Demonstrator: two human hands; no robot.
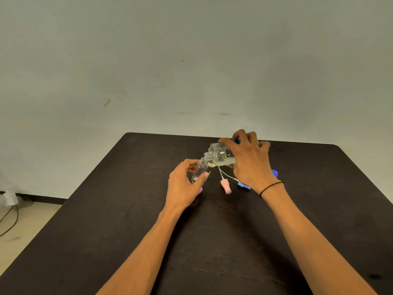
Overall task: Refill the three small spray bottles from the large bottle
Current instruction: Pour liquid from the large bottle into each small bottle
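Observation:
My right hand (248, 160) grips the large frosted bottle (219, 155), tipped on its side with its open neck pointing left and down. My left hand (184, 184) holds a small clear spray bottle (198, 170), uncapped and tilted, its mouth just under the large bottle's neck. A pink spray head (225, 186) with its white dip tube lies on the table between my hands. A blue spray head (243, 185) lies beside it, partly behind my right wrist. A small purple piece (200, 190) peeks out under my left hand.
The dark table (212, 241) fills the lower half of the view, with a pale wall behind it. A blue cap (274, 173) sits to the right of my right hand. Floor and cables (8, 218) lie off the table's left edge.

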